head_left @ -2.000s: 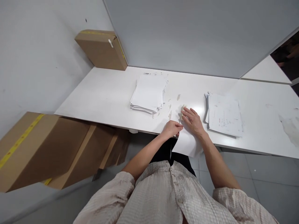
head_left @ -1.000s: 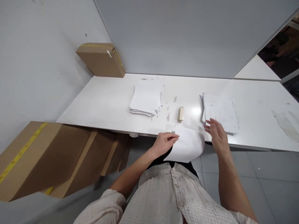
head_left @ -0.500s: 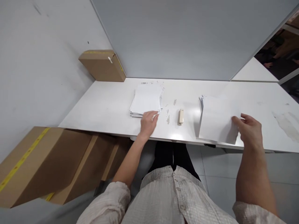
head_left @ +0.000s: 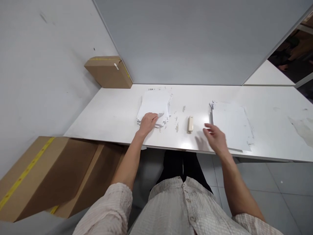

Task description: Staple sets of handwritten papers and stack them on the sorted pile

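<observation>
On the white table, a stack of paper [head_left: 154,102] lies left of centre, its edges uneven. My left hand [head_left: 147,124] is at the near edge of this stack, fingers closed on the top sheet, whose corner curls up beside the fingertips. A small beige stapler [head_left: 190,124] sits between the two piles. My right hand [head_left: 215,137] is above the table, to the right of the stapler, thumb and fingers apart with nothing between them. Just beyond it lies the second paper stack [head_left: 232,125], a plain white sheet on top.
A cardboard box [head_left: 110,73] stands in the far left corner against the wall. Larger cardboard boxes [head_left: 44,173] with yellow tape are below the table's left front edge. A grey panel [head_left: 176,42] rises along the back. Worn marks [head_left: 302,129] show on the tabletop.
My right hand has let go of the sheet, which now lies flat on the right stack, and has moved left toward the stapler. My left hand has shifted slightly left, curling up a sheet's corner.
</observation>
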The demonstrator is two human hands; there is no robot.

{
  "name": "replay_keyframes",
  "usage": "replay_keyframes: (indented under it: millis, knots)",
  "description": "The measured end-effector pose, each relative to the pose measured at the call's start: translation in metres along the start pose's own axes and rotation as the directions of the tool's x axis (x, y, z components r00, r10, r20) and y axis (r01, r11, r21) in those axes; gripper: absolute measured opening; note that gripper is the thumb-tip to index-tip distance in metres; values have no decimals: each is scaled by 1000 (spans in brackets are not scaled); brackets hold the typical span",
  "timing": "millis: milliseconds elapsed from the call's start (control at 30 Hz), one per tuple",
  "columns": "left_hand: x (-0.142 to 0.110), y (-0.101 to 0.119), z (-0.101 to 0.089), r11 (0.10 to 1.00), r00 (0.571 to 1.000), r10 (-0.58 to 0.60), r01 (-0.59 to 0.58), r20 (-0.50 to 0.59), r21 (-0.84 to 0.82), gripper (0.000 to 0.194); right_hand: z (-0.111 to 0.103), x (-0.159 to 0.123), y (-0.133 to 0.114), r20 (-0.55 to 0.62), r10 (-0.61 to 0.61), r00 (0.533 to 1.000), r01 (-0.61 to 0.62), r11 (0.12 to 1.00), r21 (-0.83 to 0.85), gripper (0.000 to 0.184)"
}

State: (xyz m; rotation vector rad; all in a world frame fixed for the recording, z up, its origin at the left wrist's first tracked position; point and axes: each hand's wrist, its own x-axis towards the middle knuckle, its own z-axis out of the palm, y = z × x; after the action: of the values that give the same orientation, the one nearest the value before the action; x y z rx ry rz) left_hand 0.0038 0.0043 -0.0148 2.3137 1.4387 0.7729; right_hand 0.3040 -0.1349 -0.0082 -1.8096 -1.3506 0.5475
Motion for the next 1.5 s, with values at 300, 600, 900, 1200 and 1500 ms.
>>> replay_keyframes:
  millis: [300,600,900,1200,1500]
  knots:
    - [3,2,-3,811,896,-442,384,-33,-441,21,75,-25,-37,307,-222,925,167,967,193,29]
    - [-23,20,-14,861,854,-380,187,-355,-472,25,92,-27,-48,548,13,837,-360,767,531,41]
    - [-105,83,-15,839,855,505,-455,118,-298,17,93,-30,-46,713,157,683,-724,271,634,21]
    - [-12,1,-3,982,992,112,-102,-53,158,35,67,-71,-14,762,320,563,-825,263,500,21]
    - [-4,-6,5,952,979,194,-205,69,228,31,62,-84,-9,781,305,545,-837,240,491,30]
